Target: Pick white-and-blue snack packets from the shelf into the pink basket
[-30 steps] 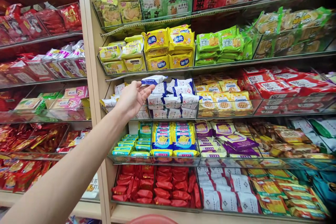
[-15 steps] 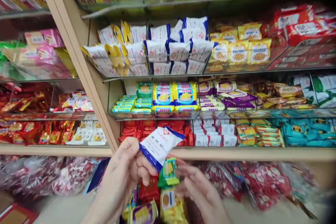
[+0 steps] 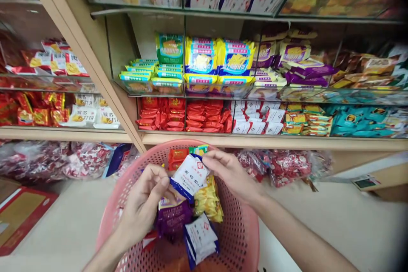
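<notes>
**Both hands on a white-and-blue packet above the pink basket**

The shelving [image 3: 287, 142] fills the view beyond the pink basket [image 3: 245, 229], its glass-fronted bays stacked with snack packets in rows: red ones just behind the basket's far rim, yellow-and-blue ones a tier above those. Below the lowest shelf, clear bags of red-wrapped sweets [image 3: 283, 165] lie on the floor on either side of the basket.

The basket is perforated plastic and sits directly under the hands. Inside it, a purple packet [image 3: 174, 219] lies near the middle, a yellow packet [image 3: 208, 202] just beside it toward the far rim, a second white-and-blue packet [image 3: 200, 240] on the near side, and red and green packets [image 3: 183, 155] against the far wall.

The white-and-blue packet [image 3: 190, 175] being handled is over the basket's middle, above the purple and yellow ones, tilted with its printed face up. The left hand [image 3: 145, 204] has its thumb and fingers pinched shut on the packet's lower blue edge; the right hand [image 3: 231, 174] pinches the upper corner with its fingertips closed on it.

To do this well, I would judge that light pinches at the sealed edges suit a soft wrapper best, since squeezing the middle could crush what is inside. Holding it low over the heap, and flat to the packets beneath, should keep it from sliding toward the rim.
</notes>
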Action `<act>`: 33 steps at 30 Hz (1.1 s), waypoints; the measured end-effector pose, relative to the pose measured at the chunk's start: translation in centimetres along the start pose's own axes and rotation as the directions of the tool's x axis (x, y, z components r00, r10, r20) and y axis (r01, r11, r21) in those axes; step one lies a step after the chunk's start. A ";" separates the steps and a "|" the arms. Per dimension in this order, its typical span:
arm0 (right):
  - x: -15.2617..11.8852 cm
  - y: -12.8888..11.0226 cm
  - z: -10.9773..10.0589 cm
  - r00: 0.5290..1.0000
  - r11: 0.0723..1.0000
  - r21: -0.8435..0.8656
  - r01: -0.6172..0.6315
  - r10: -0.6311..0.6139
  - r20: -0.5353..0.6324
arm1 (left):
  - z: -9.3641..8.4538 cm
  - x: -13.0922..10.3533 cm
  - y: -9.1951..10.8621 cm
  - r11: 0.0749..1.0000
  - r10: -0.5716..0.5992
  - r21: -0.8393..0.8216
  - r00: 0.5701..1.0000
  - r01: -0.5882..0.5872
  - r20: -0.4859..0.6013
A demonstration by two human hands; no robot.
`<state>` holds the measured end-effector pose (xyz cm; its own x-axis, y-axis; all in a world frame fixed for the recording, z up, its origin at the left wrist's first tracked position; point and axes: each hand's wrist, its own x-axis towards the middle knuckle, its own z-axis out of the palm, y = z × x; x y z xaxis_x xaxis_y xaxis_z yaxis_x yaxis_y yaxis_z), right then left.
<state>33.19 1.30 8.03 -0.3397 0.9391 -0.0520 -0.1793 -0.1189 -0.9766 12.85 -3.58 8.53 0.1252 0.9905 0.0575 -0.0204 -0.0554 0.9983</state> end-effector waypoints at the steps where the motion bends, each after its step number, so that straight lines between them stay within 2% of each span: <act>1: -0.2 0.2 -0.1 1.000 1.000 -0.028 -0.014 0.014 0.013 | -0.1 -0.2 -0.2 1.000 -0.001 0.028 1.000 0.000 0.015; 3: -0.6 0.5 -0.4 0.999 0.994 -0.109 -0.004 0.009 0.040 | -0.3 -0.7 -0.4 0.995 -0.018 0.095 0.999 0.014 0.039; 5: -1.1 0.7 -0.6 0.997 0.970 -0.233 0.066 -0.053 0.063 | -0.3 -1.2 -0.6 0.987 -0.034 0.160 0.997 0.024 0.064; 8: -2.0 1.0 -0.9 0.983 0.880 -0.439 0.182 -0.158 0.092 | -0.1 -1.9 -0.7 0.975 -0.052 0.220 0.994 0.031 0.091; 10: -2.8 1.1 -1.1 0.980 0.833 -0.517 0.198 -0.174 0.096 | 0.1 -2.4 -0.7 0.973 -0.092 0.220 0.991 0.070 0.092; 12: -3.7 1.2 -1.2 0.988 0.828 -0.538 0.156 -0.131 0.084 | 0.4 -3.0 -0.8 0.967 -0.168 0.208 0.983 0.148 0.080; 16: -5.8 2.0 -1.4 0.998 0.881 -0.473 -0.011 0.042 0.055 | 1.3 -4.8 -1.4 0.934 -0.318 0.192 0.946 0.302 0.057; 18: -6.8 2.9 -1.5 0.984 0.911 -0.389 -0.137 0.170 0.050 | 2.0 -6.0 -1.9 0.910 -0.391 0.167 0.919 0.379 0.046; 21: -8.1 4.3 -1.7 0.942 0.901 -0.314 -0.298 0.332 0.059 | 3.1 -7.8 -2.9 0.881 -0.460 0.133 0.888 0.455 0.012; 25: -9.0 5.9 -1.7 0.909 0.851 -0.370 -0.373 0.414 0.036 | 3.8 -9.1 -4.7 0.865 -0.474 0.164 0.880 0.474 -0.042; 28: -9.1 6.5 -1.4 0.887 0.781 -0.481 -0.399 0.462 0.014 | 3.5 -9.3 -6.0 0.851 -0.446 0.287 0.894 0.439 -0.044; 30: -8.8 6.6 -1.1 0.885 0.750 -0.536 -0.387 0.466 0.013 | 2.9 -9.2 -6.8 0.804 -0.437 0.428 0.898 0.414 -0.048; 33: -8.2 6.8 -0.7 0.899 0.749 -0.556 -0.359 0.438 0.009 | 2.2 -9.0 -7.4 0.673 -0.404 0.648 0.911 0.357 -0.083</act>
<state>35.45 -6.97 1.66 -0.3922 0.7894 -0.4723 0.5011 -0.2473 -0.8293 14.02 -12.38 0.64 0.0403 0.9352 -0.3518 0.6735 0.2346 0.7009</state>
